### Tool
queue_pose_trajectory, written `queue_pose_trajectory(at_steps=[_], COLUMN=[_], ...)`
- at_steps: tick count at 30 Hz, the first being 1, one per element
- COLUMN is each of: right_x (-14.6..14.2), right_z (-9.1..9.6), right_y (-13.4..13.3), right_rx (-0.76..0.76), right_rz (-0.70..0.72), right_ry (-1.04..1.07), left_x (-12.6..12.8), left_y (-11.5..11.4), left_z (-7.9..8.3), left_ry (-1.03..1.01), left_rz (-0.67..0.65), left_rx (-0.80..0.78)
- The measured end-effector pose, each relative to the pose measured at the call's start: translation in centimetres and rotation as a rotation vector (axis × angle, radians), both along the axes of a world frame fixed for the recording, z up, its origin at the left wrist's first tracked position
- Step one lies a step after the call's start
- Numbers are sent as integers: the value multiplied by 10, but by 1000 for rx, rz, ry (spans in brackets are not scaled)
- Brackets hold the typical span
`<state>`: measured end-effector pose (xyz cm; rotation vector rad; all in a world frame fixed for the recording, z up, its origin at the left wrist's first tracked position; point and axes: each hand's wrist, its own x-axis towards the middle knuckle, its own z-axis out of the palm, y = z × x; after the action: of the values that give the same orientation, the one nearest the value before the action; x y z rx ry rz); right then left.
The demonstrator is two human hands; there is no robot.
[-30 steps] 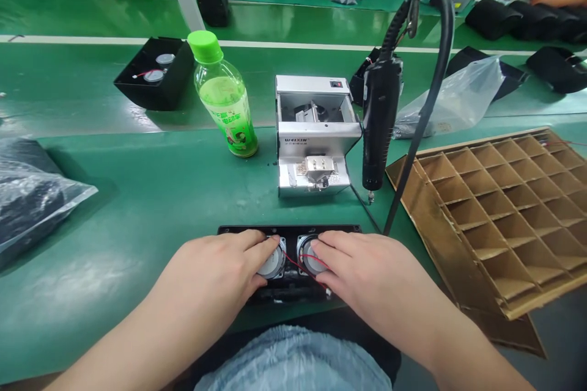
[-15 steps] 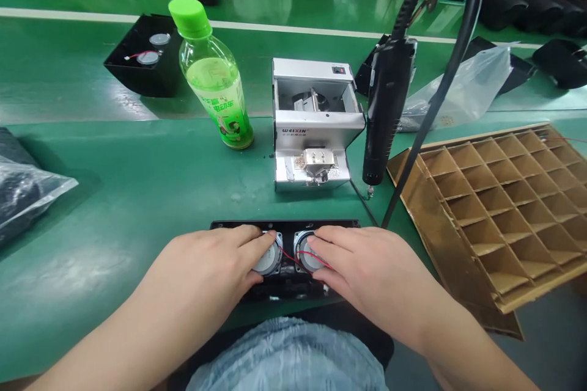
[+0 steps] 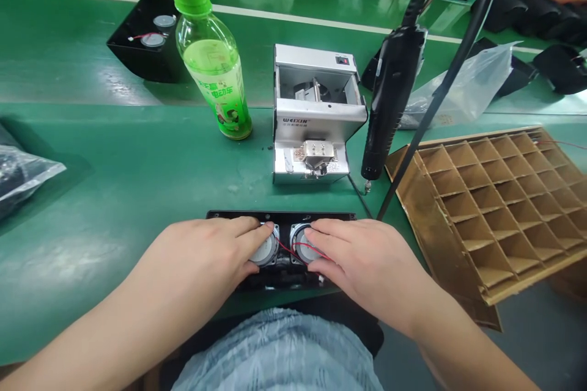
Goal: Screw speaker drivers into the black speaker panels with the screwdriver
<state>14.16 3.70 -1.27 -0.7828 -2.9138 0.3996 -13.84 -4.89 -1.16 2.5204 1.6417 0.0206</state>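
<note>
A black panel (image 3: 284,279) lies flat at the near edge of the green bench, with two round speakers set side by side in it. My left hand (image 3: 213,250) grips the left speaker (image 3: 266,252), fingers over its far side and thumb at its near side. On the right speaker (image 3: 302,245), my right hand (image 3: 360,250) has the same kind of hold. Thin red wires (image 3: 287,249) run between the speakers, and a small white connector (image 3: 321,279) shows by my right thumb. Both hands cover the outer parts of the speakers and the panel's ends.
Beyond the panel stands a silver screw feeder (image 3: 316,116). A black electric screwdriver (image 3: 392,104) hangs right of it. Further right is a divided cardboard tray (image 3: 504,195). A green-capped bottle (image 3: 213,67), a black speaker housing (image 3: 142,55) and a plastic bag (image 3: 25,171) are leftward.
The camera view has shifted slightly, moving the bench items up in the picture. Both hands keep their places on the speakers.
</note>
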Motion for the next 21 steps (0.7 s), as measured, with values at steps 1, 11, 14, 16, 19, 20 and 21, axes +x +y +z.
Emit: queue_pose_trajectory(at_steps=[1, 11, 14, 16, 19, 20, 21], right_x=[0, 5, 5, 3, -2, -4, -7], right_z=[0, -4, -2, 0, 0, 0, -1], right_y=[0, 3, 2, 3, 3, 2, 1], right_rx=[2, -2, 3, 13, 52, 71, 91], right_rz=[-1, -26, -27, -26, -19, -14, -10], right_ry=[12, 129, 120, 107, 113, 124, 140], left_x=[0, 1, 0, -1, 2, 5, 8], left_y=[0, 1, 0, 0, 2, 3, 3], left_z=[0, 0, -1, -2, -1, 1, 4], left_ry=[8, -3, -13, -21, -15, -7, -1], left_rz=[0, 24, 34, 37, 45, 53, 63], left_rx=[-8, -31, -35, -46, -84, -108, -139])
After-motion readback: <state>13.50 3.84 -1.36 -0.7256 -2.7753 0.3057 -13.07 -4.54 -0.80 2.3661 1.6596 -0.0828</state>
